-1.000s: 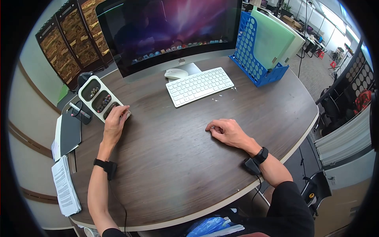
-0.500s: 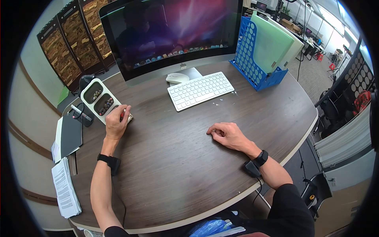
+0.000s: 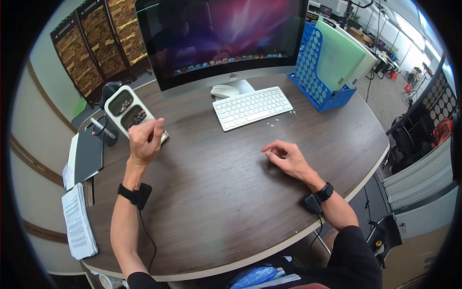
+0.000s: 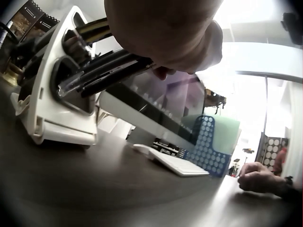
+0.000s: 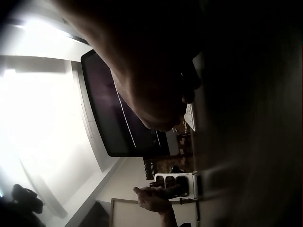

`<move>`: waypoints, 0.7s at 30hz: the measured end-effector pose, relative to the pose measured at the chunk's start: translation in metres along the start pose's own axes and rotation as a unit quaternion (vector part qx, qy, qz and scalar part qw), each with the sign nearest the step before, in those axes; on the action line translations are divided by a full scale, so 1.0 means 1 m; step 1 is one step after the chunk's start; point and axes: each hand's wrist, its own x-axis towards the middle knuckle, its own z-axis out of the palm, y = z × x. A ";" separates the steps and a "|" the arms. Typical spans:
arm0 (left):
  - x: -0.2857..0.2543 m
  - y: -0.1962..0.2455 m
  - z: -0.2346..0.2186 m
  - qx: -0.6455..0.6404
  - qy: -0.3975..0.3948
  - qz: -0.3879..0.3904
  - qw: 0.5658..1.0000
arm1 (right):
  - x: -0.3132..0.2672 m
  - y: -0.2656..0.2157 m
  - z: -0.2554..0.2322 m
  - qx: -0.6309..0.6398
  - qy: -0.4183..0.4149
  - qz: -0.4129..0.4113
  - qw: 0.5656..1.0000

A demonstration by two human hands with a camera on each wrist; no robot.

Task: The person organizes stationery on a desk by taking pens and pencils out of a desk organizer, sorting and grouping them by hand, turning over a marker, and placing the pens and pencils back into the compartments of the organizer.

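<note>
My left hand (image 3: 146, 143) is raised over the near end of a white compartment holder (image 4: 66, 124) at the desk's left. In the left wrist view its fingers curl round several dark pens (image 4: 113, 68), whose lower ends reach the holder's near compartment. Small round pieces (image 3: 139, 116) lie in the farther compartments. Over the right half of the desk is my right hand (image 3: 288, 160), palm side down and fingers loosely bent, with nothing visible in it. The right wrist view shows it dark.
A monitor (image 3: 226, 38) stands at the back, with a mouse (image 3: 224, 91) and white keyboard (image 3: 252, 108) before it. Blue file rack (image 3: 337, 98) at back right. Dark pen cup (image 3: 110, 137), black folder (image 3: 90, 156) and paper stack (image 3: 78, 224) on the left. Small white scraps lie by the keyboard.
My left hand has lifted from the holder's near compartment, its fingers curling in more. My right hand has shifted slightly right, and its fingers have spread a little. The head view has shifted.
</note>
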 end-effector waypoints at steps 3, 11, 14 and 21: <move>0.009 0.043 -0.008 -0.114 0.081 -0.059 0.988 | 0.000 -0.022 0.001 -0.007 -0.050 -0.016 0.999; 0.022 0.159 0.029 -0.541 0.008 -0.339 0.770 | 0.005 -0.073 0.068 0.084 -0.203 -0.096 0.971; 0.022 0.168 0.043 -0.571 0.008 -0.373 0.731 | -0.002 -0.103 0.088 0.063 -0.252 -0.012 0.966; 0.016 0.144 0.040 -0.453 -0.092 -0.346 0.816 | 0.005 -0.093 0.102 0.240 -0.230 0.121 0.935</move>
